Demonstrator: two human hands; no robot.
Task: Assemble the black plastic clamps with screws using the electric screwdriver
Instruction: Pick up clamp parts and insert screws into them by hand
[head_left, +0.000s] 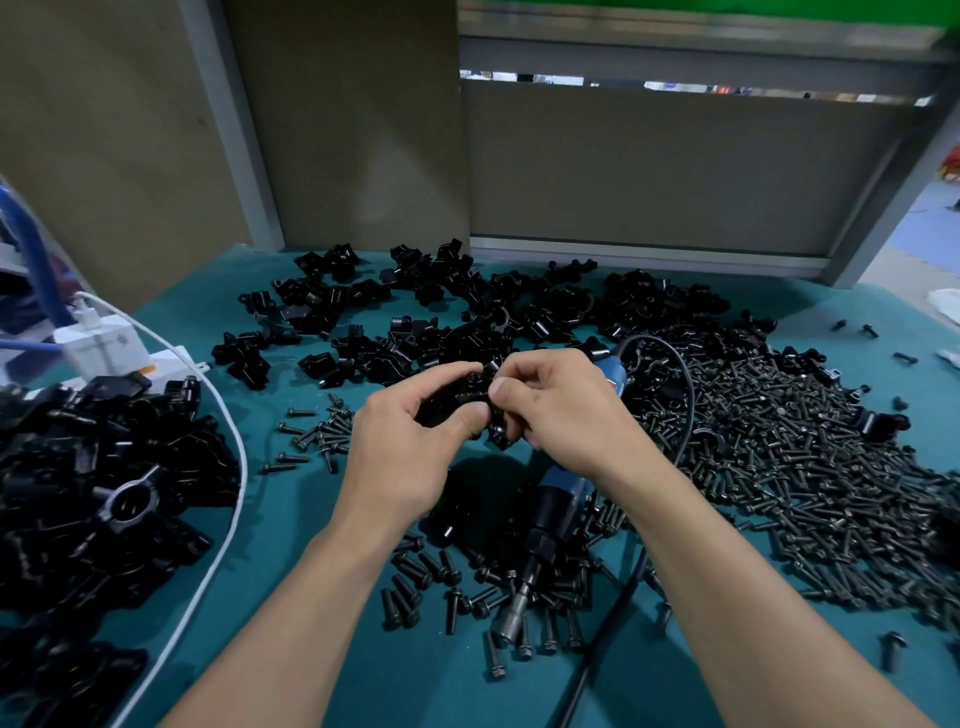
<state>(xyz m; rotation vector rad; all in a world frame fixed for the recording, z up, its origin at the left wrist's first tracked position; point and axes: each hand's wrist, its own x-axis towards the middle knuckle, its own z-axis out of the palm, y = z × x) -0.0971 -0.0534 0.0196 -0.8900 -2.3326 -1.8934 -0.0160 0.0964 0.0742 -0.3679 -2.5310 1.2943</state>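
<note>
Both hands meet above the middle of the teal table (322, 649). My left hand (410, 447) grips a black plastic clamp (475, 397) from the left, thumb under it. My right hand (550, 400) pinches the same clamp from the right with thumb and forefinger. The blue electric screwdriver (550, 525) lies on the table below my right wrist, its metal bit (514, 618) pointing toward me among loose screws. Part of its blue body (610, 371) shows behind my right hand.
Loose black clamp halves (467, 312) cover the far table. A big heap of black screws (805, 457) lies to the right, smaller scatters (317, 436) to the left. Assembled clamps (104, 478) pile at the left edge beside a white charger (98, 348) and white cable (228, 509).
</note>
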